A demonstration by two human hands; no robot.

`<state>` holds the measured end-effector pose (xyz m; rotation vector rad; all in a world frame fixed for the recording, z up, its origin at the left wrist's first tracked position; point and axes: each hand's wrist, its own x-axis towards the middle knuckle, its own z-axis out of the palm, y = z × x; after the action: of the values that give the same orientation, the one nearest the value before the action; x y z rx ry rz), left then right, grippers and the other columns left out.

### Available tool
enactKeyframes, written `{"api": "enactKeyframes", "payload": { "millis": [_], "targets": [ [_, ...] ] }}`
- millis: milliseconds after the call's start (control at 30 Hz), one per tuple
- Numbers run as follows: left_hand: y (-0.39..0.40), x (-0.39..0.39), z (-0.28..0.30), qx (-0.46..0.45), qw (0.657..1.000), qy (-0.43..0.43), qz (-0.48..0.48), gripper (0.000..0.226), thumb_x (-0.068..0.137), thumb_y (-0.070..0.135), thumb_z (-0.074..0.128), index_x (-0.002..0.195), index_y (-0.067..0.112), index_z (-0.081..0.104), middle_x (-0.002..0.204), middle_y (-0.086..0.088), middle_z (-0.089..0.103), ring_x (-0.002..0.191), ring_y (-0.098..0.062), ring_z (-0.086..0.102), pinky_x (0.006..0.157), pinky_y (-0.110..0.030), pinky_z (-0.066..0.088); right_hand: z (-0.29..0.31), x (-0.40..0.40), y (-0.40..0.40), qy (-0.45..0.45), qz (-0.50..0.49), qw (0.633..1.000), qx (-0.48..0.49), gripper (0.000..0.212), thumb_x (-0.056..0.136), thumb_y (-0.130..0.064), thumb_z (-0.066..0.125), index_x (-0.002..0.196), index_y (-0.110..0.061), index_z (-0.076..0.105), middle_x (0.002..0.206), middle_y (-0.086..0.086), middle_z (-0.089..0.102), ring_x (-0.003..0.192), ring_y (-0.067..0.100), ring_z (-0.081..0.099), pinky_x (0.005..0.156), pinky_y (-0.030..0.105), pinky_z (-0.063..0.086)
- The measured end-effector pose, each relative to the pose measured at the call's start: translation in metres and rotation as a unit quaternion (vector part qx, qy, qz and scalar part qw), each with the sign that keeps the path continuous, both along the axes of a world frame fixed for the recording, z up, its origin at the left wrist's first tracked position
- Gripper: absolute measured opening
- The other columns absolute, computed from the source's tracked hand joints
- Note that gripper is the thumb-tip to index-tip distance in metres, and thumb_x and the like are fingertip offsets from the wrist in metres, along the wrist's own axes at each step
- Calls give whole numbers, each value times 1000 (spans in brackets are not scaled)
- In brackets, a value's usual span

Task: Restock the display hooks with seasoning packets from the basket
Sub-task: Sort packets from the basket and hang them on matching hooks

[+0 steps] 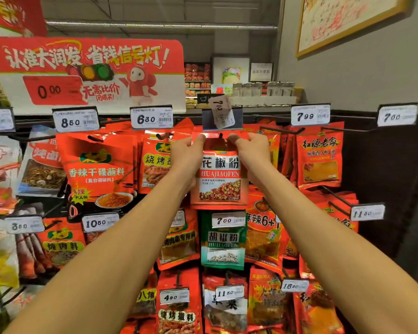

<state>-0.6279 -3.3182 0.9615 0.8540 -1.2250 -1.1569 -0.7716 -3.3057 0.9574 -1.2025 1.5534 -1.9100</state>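
Against the packet-hung display rack (348,131), two hands, left hand (187,153) and right hand (250,150), each grip pinching one HUAJIAOFEN packet (220,177).

The light is bright and even, coming from up above, so the red packets shine, and there are little white glints on the shiny top of the packet (219,174) at the middle. The dark wall panel (381,179) at 3 o'clock is in deep shadow, and the ceiling (155,10) at 12 o'clock is dim and gray. Things bend and stretch near the edges, like the framed picture (348,20) at 1 o'clock and the packs at 9 o'clock, and the far shelves (263,89) past the middle look soft and fuzzy.
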Motion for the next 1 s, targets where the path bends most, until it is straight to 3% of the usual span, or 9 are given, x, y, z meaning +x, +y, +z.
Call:
{"api": "enactKeyframes", "payload": {
  "millis": [100,200,267,400,500,667,800,933,1000],
  "targets": [
    [-9,-2,0,13,999,-24,21,31,99,31,63,72,17,61,67,-5,70,59,-20,72,53,-33,60,0,0,-6,13,-5,1000,12,26,90,-37,73,72,-19,64,83,13,77,79,35,75,78,58,60],
    [-14,-1,-1,10,998,-47,34,32,99,32,63,70,18,59,55,4,65,41,-5,62,35,-16,43,-2,-7,-8,7,33,999,18,17,87,-34,76,80,-20,69,84,5,78,77,26,77,78,53,63],
    [-17,1,-4,4,997,-61,40,31,98,32,63,71,19,58,61,3,67,46,-7,64,36,-15,42,-5,-11,-12,18,36,999,26,14,85,-33,78,83,-21,71,83,2,79,75,22,77,77,50,63],
    [-23,9,-8,15,996,-65,57,11,98,28,63,94,19,68,88,-2,73,76,-15,69,58,-24,49,0,-10,-35,120,-61,990,48,23,88,-40,76,80,-20,69,88,3,76,83,24,73,80,47,61],
    [-26,18,-11,6,994,-81,66,14,96,22,63,107,18,69,99,-2,73,86,-16,68,66,-28,53,6,-7,-54,194,-135,965,116,43,90,-53,69,106,-14,73,104,6,73,97,27,69,83,42,57],
    [-18,33,-13,16,997,-67,25,6,98,17,59,99,16,65,96,-6,75,77,-16,70,52,-25,57,15,-11,-70,248,-145,946,151,43,91,-55,66,91,-12,68,96,5,65,87,25,56,69,33,40],
    [-6,45,-16,10,998,-59,-10,7,100,17,59,98,13,65,89,-6,77,67,-16,73,50,-28,56,3,-17,-52,214,-111,962,127,32,92,-48,66,83,-18,62,91,3,70,88,25,66,65,34,45],
    [8,54,-30,2,997,-64,-49,15,101,16,55,98,12,70,82,-5,79,68,-18,74,55,-26,59,-29,-27,3,154,-135,978,47,18,93,-32,61,95,-18,72,99,0,75,95,22,68,85,42,56],
    [16,57,-43,5,995,-72,-75,19,102,18,53,100,13,71,85,-6,79,69,-17,74,59,-26,59,-47,-28,36,62,-68,996,15,16,93,-21,60,83,-18,72,78,1,75,73,24,70,62,37,59]
  ]
}}
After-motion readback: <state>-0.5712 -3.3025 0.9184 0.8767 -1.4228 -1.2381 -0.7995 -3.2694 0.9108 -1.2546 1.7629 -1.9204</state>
